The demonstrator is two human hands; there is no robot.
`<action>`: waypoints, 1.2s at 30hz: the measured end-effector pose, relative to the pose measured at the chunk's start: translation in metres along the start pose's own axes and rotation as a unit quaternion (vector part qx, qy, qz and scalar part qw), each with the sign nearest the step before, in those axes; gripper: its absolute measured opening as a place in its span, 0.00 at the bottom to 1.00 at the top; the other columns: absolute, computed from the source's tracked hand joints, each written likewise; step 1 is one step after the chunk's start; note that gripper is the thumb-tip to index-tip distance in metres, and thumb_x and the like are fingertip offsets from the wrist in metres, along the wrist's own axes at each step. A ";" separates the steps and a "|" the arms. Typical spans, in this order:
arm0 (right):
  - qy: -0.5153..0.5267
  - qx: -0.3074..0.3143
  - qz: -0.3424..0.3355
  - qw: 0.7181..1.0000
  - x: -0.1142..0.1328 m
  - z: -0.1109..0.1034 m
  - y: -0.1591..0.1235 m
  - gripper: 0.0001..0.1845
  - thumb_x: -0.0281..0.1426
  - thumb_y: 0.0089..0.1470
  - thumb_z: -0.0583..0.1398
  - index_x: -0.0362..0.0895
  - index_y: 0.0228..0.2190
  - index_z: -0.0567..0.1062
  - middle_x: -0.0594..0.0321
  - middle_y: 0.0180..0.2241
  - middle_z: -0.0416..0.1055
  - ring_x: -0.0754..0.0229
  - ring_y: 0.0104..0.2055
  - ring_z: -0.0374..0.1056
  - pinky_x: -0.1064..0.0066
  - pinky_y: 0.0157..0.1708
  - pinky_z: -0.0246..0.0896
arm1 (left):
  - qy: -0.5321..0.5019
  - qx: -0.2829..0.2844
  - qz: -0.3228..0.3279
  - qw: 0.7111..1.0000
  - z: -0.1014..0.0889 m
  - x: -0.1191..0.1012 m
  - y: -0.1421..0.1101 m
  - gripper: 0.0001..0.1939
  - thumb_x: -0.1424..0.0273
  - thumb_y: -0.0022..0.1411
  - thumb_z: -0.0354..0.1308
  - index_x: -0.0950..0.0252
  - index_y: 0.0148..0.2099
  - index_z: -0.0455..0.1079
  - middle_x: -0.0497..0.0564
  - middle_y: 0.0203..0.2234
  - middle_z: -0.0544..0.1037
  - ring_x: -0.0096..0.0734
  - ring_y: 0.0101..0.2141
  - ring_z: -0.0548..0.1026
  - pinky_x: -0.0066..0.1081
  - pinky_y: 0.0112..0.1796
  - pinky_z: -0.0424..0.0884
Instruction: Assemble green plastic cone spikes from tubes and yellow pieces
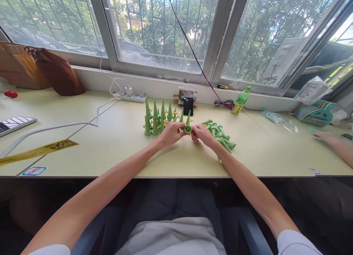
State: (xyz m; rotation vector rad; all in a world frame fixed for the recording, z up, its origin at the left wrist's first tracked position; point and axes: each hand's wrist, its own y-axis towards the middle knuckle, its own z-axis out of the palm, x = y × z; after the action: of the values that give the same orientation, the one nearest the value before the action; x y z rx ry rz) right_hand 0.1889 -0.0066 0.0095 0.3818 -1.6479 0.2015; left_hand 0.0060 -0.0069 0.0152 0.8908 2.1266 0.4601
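Note:
Both my hands meet over the middle of the pale table [116,152]. My left hand [171,133] and my right hand [202,133] are closed round one green cone-shaped plastic spike [188,128], its round open end facing me. Several finished green spikes with small yellow side parts [157,119] stand upright just behind my left hand. A loose pile of green spikes [220,134] lies on the table right of my right hand.
A black phone [188,105], a power strip [129,96] with white cables, a green bottle [240,100] and red-black wire sit along the window sill. A brown bag [59,74] is far left. Another person's hand [327,137] rests at the right edge.

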 end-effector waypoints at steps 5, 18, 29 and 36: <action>-0.010 0.000 -0.007 1.000 0.001 0.000 0.000 0.26 0.37 0.60 0.55 0.44 0.13 0.60 0.71 0.11 0.51 0.70 0.12 0.51 0.76 0.14 0.44 | -0.007 -0.002 -0.002 1.000 0.000 -0.001 0.000 0.14 0.61 0.59 0.62 0.66 0.28 0.70 0.46 0.20 0.73 0.23 0.21 0.68 0.24 0.26 0.60; -0.017 0.002 -0.020 1.000 0.003 -0.001 -0.003 0.25 0.37 0.60 0.55 0.44 0.14 0.60 0.70 0.12 0.53 0.70 0.14 0.52 0.76 0.15 0.46 | -0.048 0.002 -0.016 0.999 -0.001 -0.001 0.001 0.13 0.60 0.58 0.64 0.65 0.29 0.71 0.46 0.22 0.77 0.23 0.18 0.69 0.24 0.24 0.63; -0.014 0.012 -0.026 0.999 0.005 0.000 -0.004 0.23 0.35 0.59 0.54 0.43 0.14 0.61 0.70 0.12 0.53 0.70 0.13 0.52 0.76 0.16 0.47 | -0.083 0.009 -0.046 0.995 -0.003 -0.004 0.001 0.16 0.57 0.57 0.64 0.66 0.28 0.71 0.46 0.22 0.78 0.21 0.16 0.69 0.24 0.22 0.63; -0.009 0.011 -0.027 1.000 0.003 0.000 -0.002 0.24 0.37 0.59 0.55 0.44 0.14 0.61 0.70 0.11 0.53 0.70 0.13 0.52 0.76 0.15 0.47 | -0.070 0.003 -0.043 0.997 -0.003 -0.005 0.002 0.17 0.57 0.57 0.64 0.66 0.28 0.71 0.47 0.22 0.78 0.21 0.17 0.68 0.23 0.22 0.63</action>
State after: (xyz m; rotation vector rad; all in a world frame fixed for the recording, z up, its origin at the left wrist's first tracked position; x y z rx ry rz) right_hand 0.1897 -0.0087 0.0125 0.4468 -1.6518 0.1765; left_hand 0.0071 -0.0095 0.0208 0.8075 2.0295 0.3368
